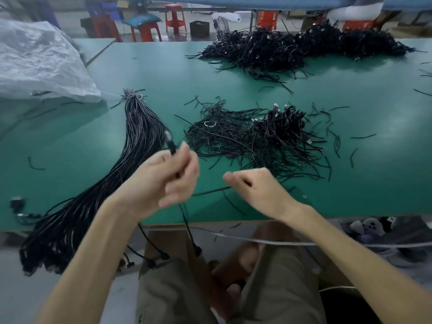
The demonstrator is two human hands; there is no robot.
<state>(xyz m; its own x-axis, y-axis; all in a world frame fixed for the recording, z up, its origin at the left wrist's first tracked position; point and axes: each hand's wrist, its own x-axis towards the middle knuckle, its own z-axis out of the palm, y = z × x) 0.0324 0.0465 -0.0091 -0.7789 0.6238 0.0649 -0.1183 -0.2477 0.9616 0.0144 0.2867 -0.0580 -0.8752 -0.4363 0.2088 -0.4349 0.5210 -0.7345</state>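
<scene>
My left hand (pixel 170 176) grips a thin black cable (pixel 187 224) near its plug end, which sticks up above the fingers; the cable's loops hang below the table edge toward my lap. My right hand (pixel 254 183) is curled and pinches a black strand that runs left toward my left hand. Both hands hover over the near part of the green table (pixel 374 183). A long tied bundle of black cables (pixel 131 146) lies to the left, draping off the front edge.
A heap of short black ties (pixel 224 136) and a small pile of coiled cables (pixel 285 122) lie beyond my hands. A large black cable pile (pixel 304 47) sits at the far side. A clear plastic bag (pixel 39 61) covers the far left. Red stools stand behind.
</scene>
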